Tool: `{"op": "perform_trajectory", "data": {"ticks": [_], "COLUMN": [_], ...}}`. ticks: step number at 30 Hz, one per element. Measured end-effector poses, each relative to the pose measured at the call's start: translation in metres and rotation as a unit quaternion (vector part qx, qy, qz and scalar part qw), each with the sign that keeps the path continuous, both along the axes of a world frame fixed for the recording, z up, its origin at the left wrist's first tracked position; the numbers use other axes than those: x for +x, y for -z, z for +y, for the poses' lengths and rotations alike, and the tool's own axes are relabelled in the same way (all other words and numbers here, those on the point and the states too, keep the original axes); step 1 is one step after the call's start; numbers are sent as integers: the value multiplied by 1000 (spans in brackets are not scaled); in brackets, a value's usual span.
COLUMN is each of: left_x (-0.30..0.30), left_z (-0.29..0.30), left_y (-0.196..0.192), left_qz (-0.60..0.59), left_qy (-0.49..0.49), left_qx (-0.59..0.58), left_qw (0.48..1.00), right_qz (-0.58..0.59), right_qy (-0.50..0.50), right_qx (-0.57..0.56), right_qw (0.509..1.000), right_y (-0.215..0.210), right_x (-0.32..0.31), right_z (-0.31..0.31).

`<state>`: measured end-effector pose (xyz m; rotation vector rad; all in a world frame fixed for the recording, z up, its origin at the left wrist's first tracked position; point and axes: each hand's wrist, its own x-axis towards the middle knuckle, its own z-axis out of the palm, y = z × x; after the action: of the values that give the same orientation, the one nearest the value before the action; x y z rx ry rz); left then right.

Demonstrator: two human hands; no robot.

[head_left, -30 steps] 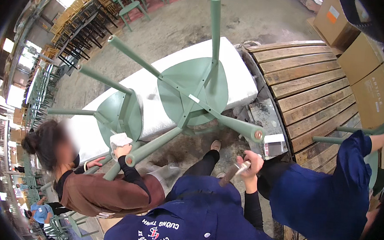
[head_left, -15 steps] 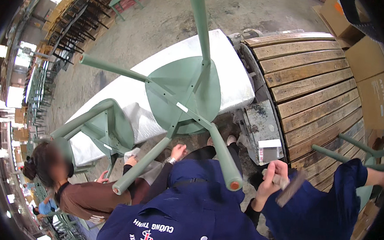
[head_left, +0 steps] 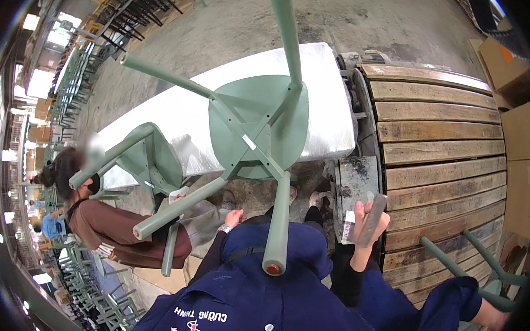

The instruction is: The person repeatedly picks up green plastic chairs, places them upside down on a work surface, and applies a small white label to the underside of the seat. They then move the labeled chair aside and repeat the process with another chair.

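Observation:
An upside-down green chair (head_left: 259,116) rests seat-down on a white padded bench, its legs spread up toward me. My left hand (head_left: 232,219), with a band at the wrist, is curled in front of the chair, between its two near legs; nothing shows in it. My right hand (head_left: 381,223) is raised to the right of the chair and closed around a flat grey-brown bar (head_left: 371,220), held nearly upright. Part of the bar lies behind the fingers, and its exact kind is unclear.
To the right stands a wooden slatted conveyor (head_left: 443,134), with another green chair (head_left: 492,273) at its near end beside a co-worker in blue. On the left, a co-worker (head_left: 127,230) in brown is by a second chair (head_left: 150,158). Cardboard boxes (head_left: 521,139) stand far right.
My right hand has moved up beside the conveyor, and the bar has turned from slanting to nearly upright. My left hand appears slightly farther left and lower as the view shifts.

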<state>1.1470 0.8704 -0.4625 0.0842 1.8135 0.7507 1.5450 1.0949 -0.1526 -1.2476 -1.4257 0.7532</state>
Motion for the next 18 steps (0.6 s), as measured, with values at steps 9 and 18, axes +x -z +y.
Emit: {"op": "perform_trajectory", "data": {"ticks": [9, 18], "left_x": [19, 21], "left_z": [-46, -45], "left_y": [21, 26], "left_qz": [5, 105], "left_qy": [-85, 19], "left_qx": [18, -31], "left_qw": [996, 994], "right_qz": [19, -15], "right_qy": [-91, -172], "right_qx": [-193, -183], "right_qw": [977, 968], "right_y": [22, 14], "right_x": [-19, -27], "right_z": [10, 10]}}
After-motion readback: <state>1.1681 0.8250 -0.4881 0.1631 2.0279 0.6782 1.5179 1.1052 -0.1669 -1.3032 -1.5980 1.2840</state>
